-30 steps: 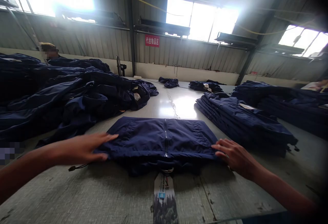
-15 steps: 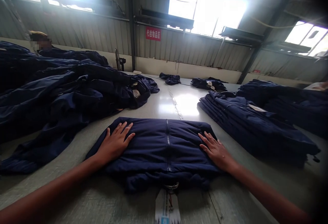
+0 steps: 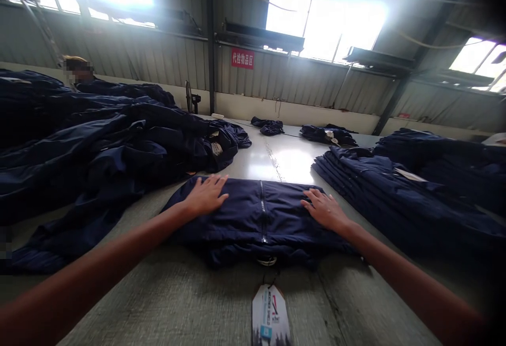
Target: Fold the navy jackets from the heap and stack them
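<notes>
A folded navy zip jacket (image 3: 263, 219) lies on the grey work table (image 3: 169, 304), its zip running down the middle towards me. My left hand (image 3: 207, 195) rests flat on its far left part, fingers spread. My right hand (image 3: 322, 209) lies flat on the far right part, also holding nothing. A white hang tag (image 3: 271, 317) on a short cord lies on the table just below the jacket's near edge.
A large loose heap of navy garments (image 3: 98, 151) fills the table's left side, and a neat stack (image 3: 379, 198) lies on the right. Small navy bundles (image 3: 271, 126) lie further along the table. A person (image 3: 77, 69) is at the far left.
Both hands have slid away from me towards the jacket's far edge. The hang tag now shows lower in the view, and the view has shifted slightly.
</notes>
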`<state>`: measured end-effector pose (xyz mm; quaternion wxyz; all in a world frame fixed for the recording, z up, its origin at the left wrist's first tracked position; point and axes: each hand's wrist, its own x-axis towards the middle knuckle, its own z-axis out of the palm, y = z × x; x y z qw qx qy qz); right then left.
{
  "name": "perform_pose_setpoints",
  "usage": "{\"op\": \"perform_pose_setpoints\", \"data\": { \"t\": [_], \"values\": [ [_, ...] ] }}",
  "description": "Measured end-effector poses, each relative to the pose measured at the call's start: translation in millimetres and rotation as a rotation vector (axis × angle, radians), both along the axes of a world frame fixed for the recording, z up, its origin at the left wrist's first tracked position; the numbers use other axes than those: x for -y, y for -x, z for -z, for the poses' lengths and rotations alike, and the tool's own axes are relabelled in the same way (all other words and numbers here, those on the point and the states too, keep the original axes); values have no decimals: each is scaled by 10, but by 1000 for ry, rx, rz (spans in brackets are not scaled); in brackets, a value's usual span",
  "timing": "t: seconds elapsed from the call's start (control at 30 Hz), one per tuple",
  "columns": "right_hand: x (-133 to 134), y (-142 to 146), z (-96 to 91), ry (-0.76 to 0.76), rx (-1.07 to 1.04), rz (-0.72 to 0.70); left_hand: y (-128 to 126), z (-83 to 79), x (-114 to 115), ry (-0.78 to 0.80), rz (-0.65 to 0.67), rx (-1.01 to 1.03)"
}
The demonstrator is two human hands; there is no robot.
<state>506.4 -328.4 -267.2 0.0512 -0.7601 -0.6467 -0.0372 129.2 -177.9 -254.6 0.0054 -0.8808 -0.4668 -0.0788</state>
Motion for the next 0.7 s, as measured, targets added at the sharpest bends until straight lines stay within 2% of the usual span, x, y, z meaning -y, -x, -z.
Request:
{"op": "perform_pose_setpoints", "data": {
  "t": [0.1,0.17,0.23,0.3,0.4,0.7],
  "values": [
    [-320,412,-123,-80,-21,-6,-555,-49,103,-54,61,74],
    [-524,693,-89,-50,-78,-16,-877,18,141,-46,59,93],
    [-659,897,21,-9,-125,-16,-1066,144,147,-21,58,99],
    [-715,994,158,13,-150,-17,-1120,282,132,23,55,103],
    [-707,993,306,1,-166,-29,-1073,416,108,58,40,110],
    [-685,944,309,-29,-156,-22,-1033,435,81,31,-7,105]
  ]
}}
